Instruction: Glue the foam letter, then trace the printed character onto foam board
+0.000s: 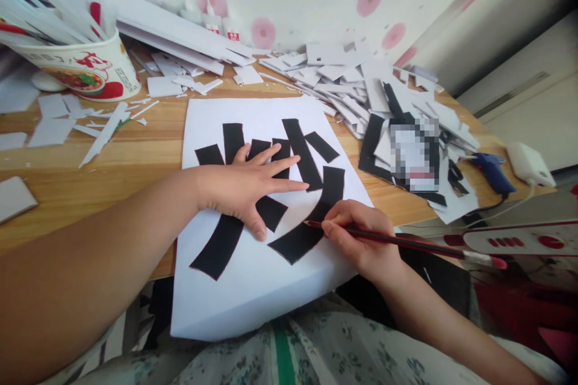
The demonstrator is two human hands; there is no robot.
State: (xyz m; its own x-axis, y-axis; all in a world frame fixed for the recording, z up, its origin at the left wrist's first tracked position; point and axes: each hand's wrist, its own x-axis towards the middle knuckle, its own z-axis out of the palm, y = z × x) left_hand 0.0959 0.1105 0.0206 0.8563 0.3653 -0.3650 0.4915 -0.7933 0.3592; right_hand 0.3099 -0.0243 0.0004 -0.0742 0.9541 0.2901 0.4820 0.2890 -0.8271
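A large white sheet lies over the table's front edge, with several black cut-out strokes on it. My left hand rests flat on them, fingers spread, hiding parts of the pieces beneath. In my right hand is a dark red pencil, its tip at the upper left edge of the lower right curved black piece. Another curved black piece lies at the lower left. Towards the top right of the sheet are a long slanted black strip and a short one.
White offcuts are heaped behind the sheet and to its right. A paper cup holding strips and tools stands at the back left. A blue glue gun and a white adapter lie at the right edge of the wooden table.
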